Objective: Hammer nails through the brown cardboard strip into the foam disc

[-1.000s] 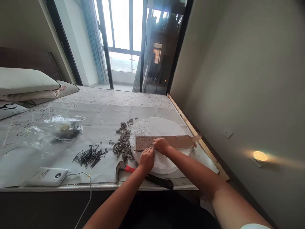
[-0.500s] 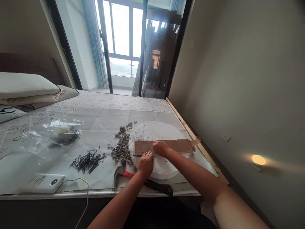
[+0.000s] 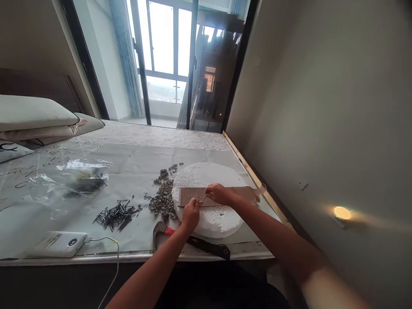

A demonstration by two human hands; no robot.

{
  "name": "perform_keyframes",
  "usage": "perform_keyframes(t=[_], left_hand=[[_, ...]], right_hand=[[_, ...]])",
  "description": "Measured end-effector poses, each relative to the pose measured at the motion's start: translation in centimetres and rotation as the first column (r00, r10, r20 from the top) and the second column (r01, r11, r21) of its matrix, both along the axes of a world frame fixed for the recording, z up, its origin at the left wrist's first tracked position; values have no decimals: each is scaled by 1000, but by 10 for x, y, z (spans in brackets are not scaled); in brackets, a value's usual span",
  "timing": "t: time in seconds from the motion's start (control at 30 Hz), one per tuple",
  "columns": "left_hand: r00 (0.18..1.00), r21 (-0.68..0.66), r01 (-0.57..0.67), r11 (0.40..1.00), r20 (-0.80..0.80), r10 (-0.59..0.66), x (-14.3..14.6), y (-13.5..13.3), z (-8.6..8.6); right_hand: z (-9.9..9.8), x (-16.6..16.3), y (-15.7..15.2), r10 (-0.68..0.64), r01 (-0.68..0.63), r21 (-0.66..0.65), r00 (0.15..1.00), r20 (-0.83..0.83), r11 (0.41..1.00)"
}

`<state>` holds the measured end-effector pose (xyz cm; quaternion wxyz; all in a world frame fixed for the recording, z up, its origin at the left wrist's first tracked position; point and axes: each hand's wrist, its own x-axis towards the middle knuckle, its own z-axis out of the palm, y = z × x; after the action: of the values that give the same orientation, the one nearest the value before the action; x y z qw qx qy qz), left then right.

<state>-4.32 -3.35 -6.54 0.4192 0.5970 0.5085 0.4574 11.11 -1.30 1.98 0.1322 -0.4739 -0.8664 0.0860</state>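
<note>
Thin metal nail [image 3: 202,200] is pinched between both hands — left hand [image 3: 190,214], right hand [image 3: 218,194] — over the perforated brown board [image 3: 189,195].

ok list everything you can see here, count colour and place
foam disc: one, white, near edge of the bed
perforated strip: one, brown, lying across the disc
nail: one, thin, pinched at the strip
gravel: a pile, grey, left of the disc
nails: a heap, dark, left of the gravel
hammer: one, red and black, front of the disc
power bank: one, white, near left
plastic bag: one, clear
pillows: stacked, pale, far left
left hand: on the strip
right hand: holding the nail
</note>
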Motion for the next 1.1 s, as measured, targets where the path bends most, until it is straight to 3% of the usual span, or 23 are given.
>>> perform_keyframes(t=[0.03,0.1,0.17,0.27,0.43,0.5,0.57,0.63,0.67,0.73,0.8,0.93,1.1], left_hand=[[981,-109,19,994,194,2,0,-3,3],[863,-308,153,939,505,25,0,-11,8],[741,-408,283,868,668,73,-1,-21,10],[661,-459,351,816,739,131,-4,-30,10],[692,-514,401,759,712,116,-10,-29,8],[762,-497,366,786,645,53,-12,-25,7],[884,-429,240,871,467,-14,-14,-20,7],[987,-227,52,972,161,-15,-16,-15,8],[1000,-79,-12,997,-11,11,-16,-13,7],[951,209,7,978,-303,58,-15,-8,4],[866,368,137,920,-495,69,-13,-4,-2],[750,441,298,846,-657,79,-10,2,-22],[711,421,283,862,-695,106,-11,4,-33]], right_hand=[[-2,-2,-4,37,-37,-17,999,-21,999],[-8,-9,-11,84,-86,-37,995,-51,996],[-16,-15,-15,97,-100,-41,993,-62,994],[-25,-22,-18,89,-90,-33,995,-45,995],[-27,-20,-12,42,-42,-7,999,15,999],[-28,-14,-4,-27,26,27,998,52,999],[-32,-8,5,-107,102,59,989,103,993],[-38,-7,14,-157,146,72,973,170,987],[-42,-8,17,-166,154,73,964,207,985],[-48,-13,23,-165,149,75,946,279,986],[-54,-19,25,-157,136,84,927,342,987],[-56,-28,23,-123,88,99,893,433,991],[-50,-30,21,-64,23,87,863,501,996]])
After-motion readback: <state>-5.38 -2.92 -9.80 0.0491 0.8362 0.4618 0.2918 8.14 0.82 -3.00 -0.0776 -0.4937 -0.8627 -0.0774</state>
